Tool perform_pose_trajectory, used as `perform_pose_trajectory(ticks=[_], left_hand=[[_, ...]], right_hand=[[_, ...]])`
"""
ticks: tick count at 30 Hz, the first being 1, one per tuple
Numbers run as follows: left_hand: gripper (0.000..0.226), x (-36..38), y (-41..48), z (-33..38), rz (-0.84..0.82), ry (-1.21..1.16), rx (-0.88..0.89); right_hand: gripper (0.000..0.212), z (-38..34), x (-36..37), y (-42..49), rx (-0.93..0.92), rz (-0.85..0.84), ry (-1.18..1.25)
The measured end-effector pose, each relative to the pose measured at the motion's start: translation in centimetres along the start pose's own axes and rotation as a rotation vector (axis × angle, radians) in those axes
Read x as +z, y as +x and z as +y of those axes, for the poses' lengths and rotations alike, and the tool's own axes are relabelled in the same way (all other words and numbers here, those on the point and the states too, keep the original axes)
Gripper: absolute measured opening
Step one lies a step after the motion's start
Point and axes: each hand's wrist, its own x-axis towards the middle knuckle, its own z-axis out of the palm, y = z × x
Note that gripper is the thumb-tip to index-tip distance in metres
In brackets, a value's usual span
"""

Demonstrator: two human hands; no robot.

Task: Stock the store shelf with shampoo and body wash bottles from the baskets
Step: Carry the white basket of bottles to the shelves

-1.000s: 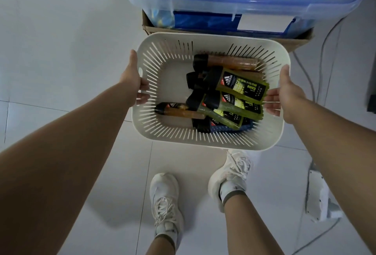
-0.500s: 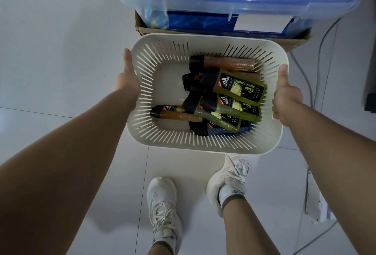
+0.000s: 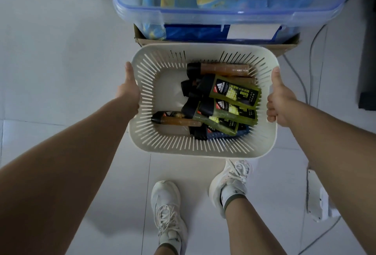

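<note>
We see a cream-white plastic basket (image 3: 203,146), rectangular with rounded corners, its sloping walls cut by narrow vertical slots and its floor smooth and solid. We note that the left hand (image 3: 130,89) is clamped on the basket's left rim with the thumb lying along the top edge and the fingers hidden beneath; the right hand (image 3: 279,100) is curled around the right rim, thumb raised along the edge and knuckles folded under. The basket sits above the pale tiled floor (image 3: 50,61), in front of the person's two white laced sneakers (image 3: 166,210).

Inside lie the bottles, piled toward the right half. We distinguish flat, translucent green bottles (image 3: 236,91) with black caps and black labels carrying the three-stripe adidas logo, the word "game" and lines of small print that we cannot read. Slender amber bottles (image 3: 223,69) with black caps lie along the far wall, and another amber bottle (image 3: 175,119) points toward the left. A blue bottle (image 3: 242,132) shows partly beneath the green ones.

Beyond the basket stands a clear plastic storage bin (image 3: 223,14) with a blue-tinted rim, resting on a brown cardboard box (image 3: 289,46). A white power strip (image 3: 317,199) and grey cable (image 3: 299,75) lie on the floor at the right.
</note>
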Motion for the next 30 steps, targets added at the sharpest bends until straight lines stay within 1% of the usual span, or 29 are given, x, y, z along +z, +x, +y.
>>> perform_pose_trajectory(ticks=[2, 8, 13, 17, 20, 25, 30], left_hand=[[0.075, -0.6, -0.8, -0.3, -0.021, 0.044, -0.015], [0.075, -4.5, -5.6, -2.8, -0.021, -0.011, -0.090], [0.073, -8.9, -11.8, -0.4, -0.027, 0.054, -0.061], [0.072, -12.7, -18.2, 1.8, -0.081, 0.146, 0.023], [0.074, -15.8, -23.8, 2.8, -0.116, 0.199, 0.103], [0.068, -21.1, -35.2, 5.9, -0.240, 0.164, 0.233], [0.062, -24.5, -46.6, 10.1, -0.369, 0.163, 0.401]], right_hand=[[0.069, 0.4, -0.4, -0.9, 0.001, -0.039, -0.012], [0.068, 1.7, -1.7, -5.6, 0.006, -0.102, -0.033], [0.066, 2.0, -4.9, -12.7, 0.041, -0.139, -0.009], [0.065, 3.8, -9.0, -20.1, 0.086, -0.135, 0.107], [0.072, 5.2, -12.4, -26.7, 0.113, -0.092, 0.182], [0.071, 6.0, -19.4, -39.1, 0.072, -0.027, 0.299], [0.069, 6.9, -26.9, -48.9, -0.040, 0.075, 0.383]])
